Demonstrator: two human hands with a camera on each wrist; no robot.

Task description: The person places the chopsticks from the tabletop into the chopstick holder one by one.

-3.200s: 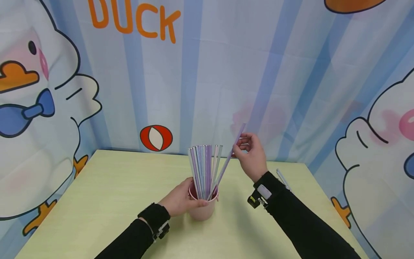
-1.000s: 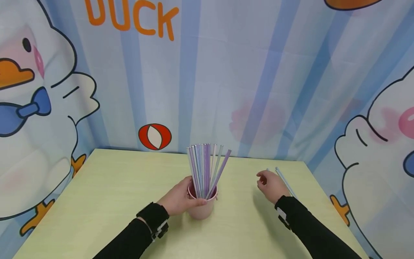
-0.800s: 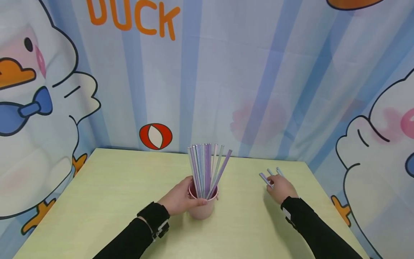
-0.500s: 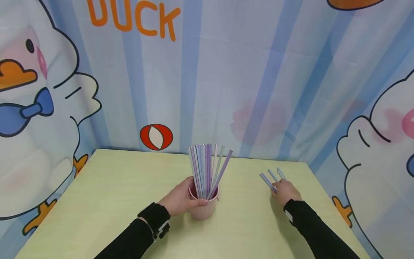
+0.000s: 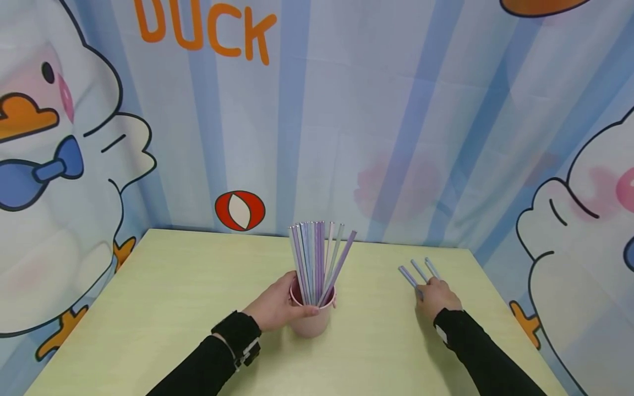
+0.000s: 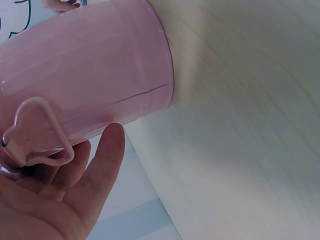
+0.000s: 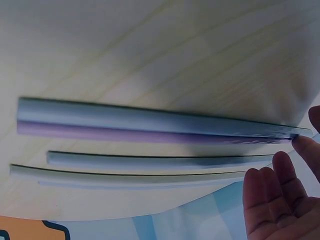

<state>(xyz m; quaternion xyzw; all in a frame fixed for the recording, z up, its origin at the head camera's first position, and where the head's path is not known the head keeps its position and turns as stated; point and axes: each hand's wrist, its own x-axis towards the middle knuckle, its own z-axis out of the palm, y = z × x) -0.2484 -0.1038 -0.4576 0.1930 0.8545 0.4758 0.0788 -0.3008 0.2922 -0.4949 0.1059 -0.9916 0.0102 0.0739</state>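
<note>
A small pink bucket [image 5: 310, 323] with a wire loop on its side stands upright on the table, full of clear, blue and purple straws [image 5: 312, 264]. My left hand [image 5: 276, 307] grips it, thumb across the front near the rim; the left wrist view shows fingers [image 6: 100, 170] beside its wall. On the right, more straws lie on the table: a blue and a purple one side by side [image 7: 125, 122], with several pale blue ones [image 7: 150, 161] next to them. My right hand [image 5: 438, 297] is at their near ends. Its index fingertip touches the pair; the thumb looks apart from it.
The pale wooden table [image 5: 208, 275] ends at a striped blue curtain [image 5: 327, 121] printed with ducks. A purple straw [image 5: 340, 261] leans outward over the bucket's right rim.
My right hand has let go of the purple straw, which now leans in the bucket. It has moved right and down to the straws on the table. My left hand stays on the bucket.
</note>
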